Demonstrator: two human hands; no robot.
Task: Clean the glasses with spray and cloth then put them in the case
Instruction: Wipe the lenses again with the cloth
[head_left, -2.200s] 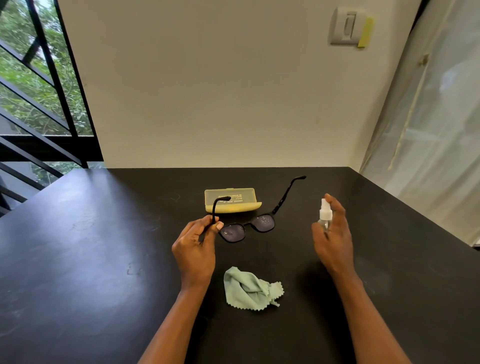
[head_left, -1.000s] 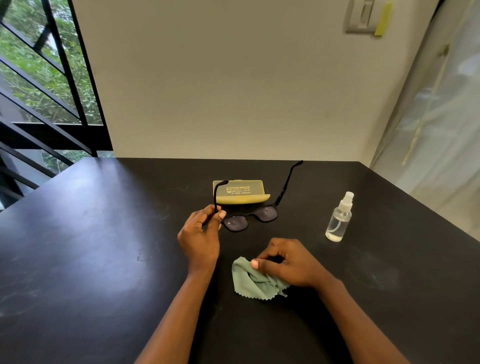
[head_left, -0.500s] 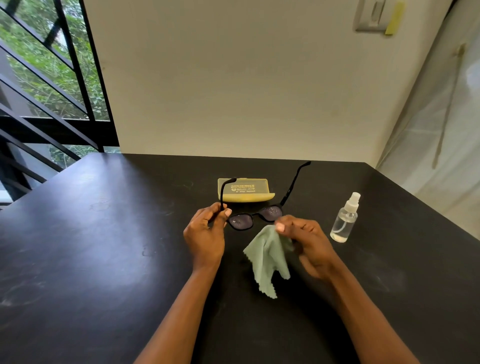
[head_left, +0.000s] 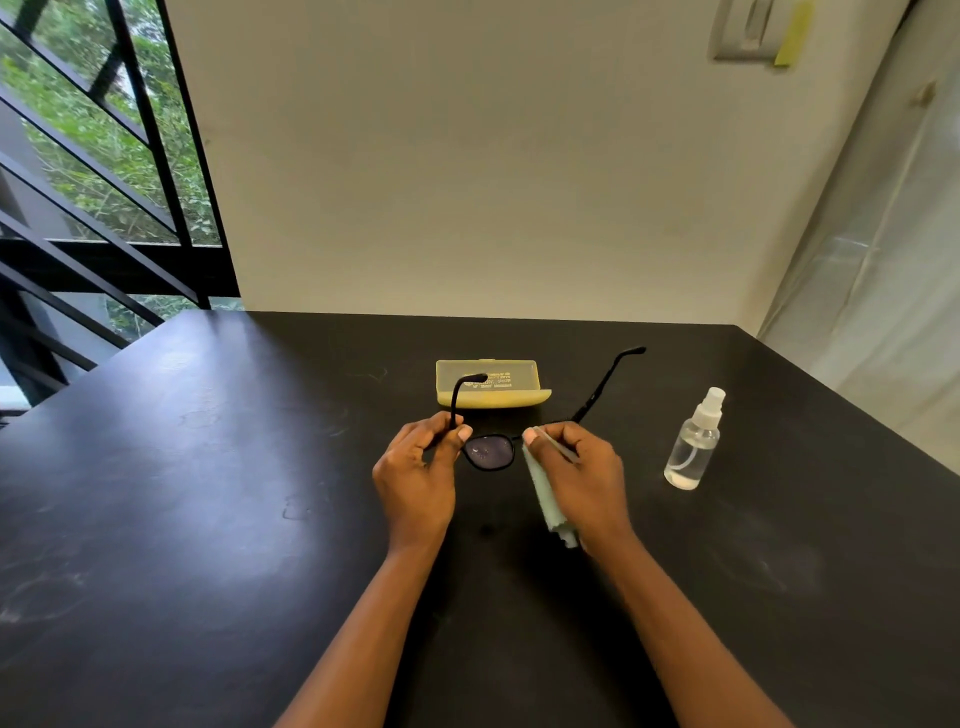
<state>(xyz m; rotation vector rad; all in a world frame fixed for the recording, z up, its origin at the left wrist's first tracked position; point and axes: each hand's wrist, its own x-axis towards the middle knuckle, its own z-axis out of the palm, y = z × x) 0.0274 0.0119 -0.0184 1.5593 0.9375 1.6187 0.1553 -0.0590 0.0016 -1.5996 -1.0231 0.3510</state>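
Black-framed glasses (head_left: 488, 452) with dark, droplet-speckled lenses are held above the black table (head_left: 208, 519), temples unfolded and pointing away from me. My left hand (head_left: 415, 473) pinches the left temple near its hinge. My right hand (head_left: 576, 473) pinches the pale green cloth (head_left: 543, 493) around the right lens, which is hidden under cloth and fingers. The cloth's tail hangs below that hand. A closed yellow case (head_left: 493, 389) lies just behind the glasses. The clear spray bottle (head_left: 693, 441) with a white nozzle stands upright to the right.
A cream wall runs along the table's far edge. A black window grille is at the left and translucent plastic sheeting hangs past the table's right edge.
My right hand let go of the spray bottle, picked the cloth up off the table and brought it onto the right lens. My left hand has kept its hold on the temple.
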